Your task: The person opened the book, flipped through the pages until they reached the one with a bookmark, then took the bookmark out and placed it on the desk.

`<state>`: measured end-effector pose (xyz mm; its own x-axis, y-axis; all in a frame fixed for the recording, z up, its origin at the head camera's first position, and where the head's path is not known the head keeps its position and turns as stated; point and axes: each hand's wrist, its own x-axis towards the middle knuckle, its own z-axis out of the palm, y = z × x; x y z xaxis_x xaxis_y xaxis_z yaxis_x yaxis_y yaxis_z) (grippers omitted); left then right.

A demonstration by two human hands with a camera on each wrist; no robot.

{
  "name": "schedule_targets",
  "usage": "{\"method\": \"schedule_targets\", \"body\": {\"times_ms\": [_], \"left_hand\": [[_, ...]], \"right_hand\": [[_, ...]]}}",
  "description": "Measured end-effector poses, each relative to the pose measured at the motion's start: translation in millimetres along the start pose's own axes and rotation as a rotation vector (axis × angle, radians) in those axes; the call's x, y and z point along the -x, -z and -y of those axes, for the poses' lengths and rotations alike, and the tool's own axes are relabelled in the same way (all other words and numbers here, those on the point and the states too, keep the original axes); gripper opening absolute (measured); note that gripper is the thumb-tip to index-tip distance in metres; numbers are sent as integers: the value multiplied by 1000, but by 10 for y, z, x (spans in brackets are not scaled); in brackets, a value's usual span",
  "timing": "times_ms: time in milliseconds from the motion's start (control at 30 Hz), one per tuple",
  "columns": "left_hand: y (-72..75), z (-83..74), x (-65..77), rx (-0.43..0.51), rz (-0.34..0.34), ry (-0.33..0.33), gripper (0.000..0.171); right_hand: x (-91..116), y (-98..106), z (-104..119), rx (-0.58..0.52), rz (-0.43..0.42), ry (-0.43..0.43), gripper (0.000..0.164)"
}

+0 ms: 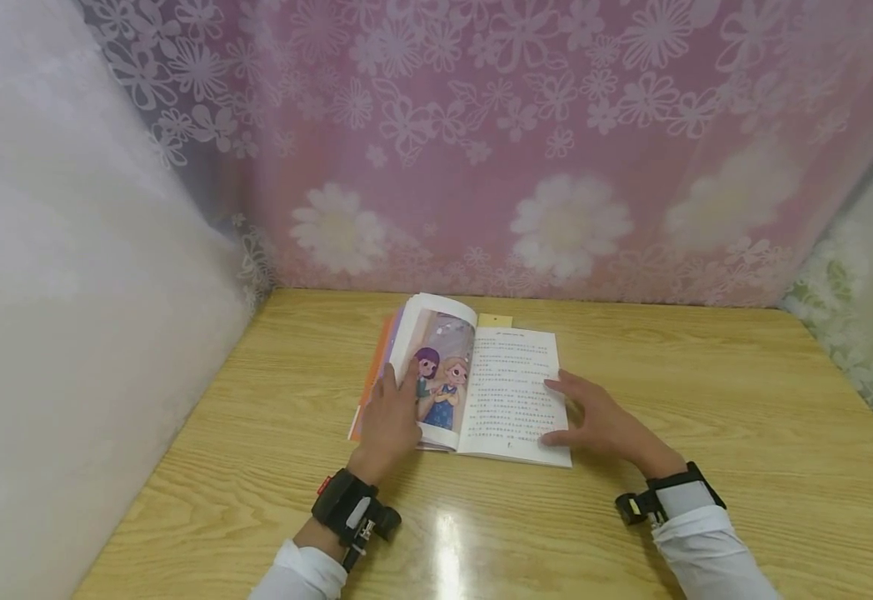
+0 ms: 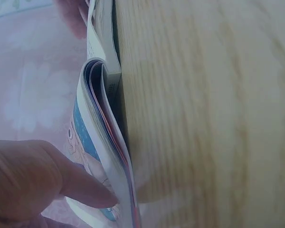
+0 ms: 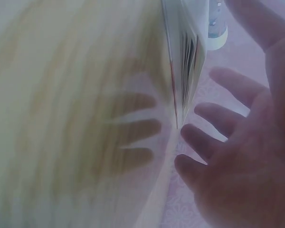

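An open book [image 1: 515,392] lies on the wooden table, with printed text on its right page. Its left page carries a colour picture [image 1: 444,383] of two cartoon figures and bulges up in a curve toward the spine. My left hand [image 1: 386,417] rests on that left side, fingers spread over the page. In the left wrist view the left thumb [image 2: 80,185] lies along the picture near the bottom edge. At the right page's outer edge is my right hand [image 1: 605,421], thumb and fingers apart. The right wrist view shows its fingers [image 3: 218,118] extended beside the page stack [image 3: 185,61].
A yellow tab [image 1: 495,320] sticks out above the book's top edge. An orange cover edge [image 1: 378,367] shows along the left side. Behind the wooden table [image 1: 706,400] hangs a pink flowered curtain [image 1: 436,167], with a pale sheet [image 1: 69,292] at the left.
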<state>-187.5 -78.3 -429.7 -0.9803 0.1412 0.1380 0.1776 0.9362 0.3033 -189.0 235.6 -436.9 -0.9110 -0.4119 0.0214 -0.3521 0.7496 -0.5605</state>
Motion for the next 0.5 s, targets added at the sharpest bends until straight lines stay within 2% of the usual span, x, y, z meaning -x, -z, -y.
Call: {"method": "schedule_targets", "body": {"times_ms": [100, 267, 367, 500], "left_hand": [[-2, 16, -20, -54, 15, -65, 77], [-13, 62, -57, 64, 54, -214, 63], [-4, 93, -68, 111, 101, -245, 67], [20, 113, -72, 93, 162, -256, 74]], "right_hand": [[18, 14, -4, 34, 29, 26, 98], [17, 38, -16, 92, 82, 56, 105], [-10, 50, -30, 117, 111, 53, 107], [-39, 60, -49, 147, 142, 41, 110]]}}
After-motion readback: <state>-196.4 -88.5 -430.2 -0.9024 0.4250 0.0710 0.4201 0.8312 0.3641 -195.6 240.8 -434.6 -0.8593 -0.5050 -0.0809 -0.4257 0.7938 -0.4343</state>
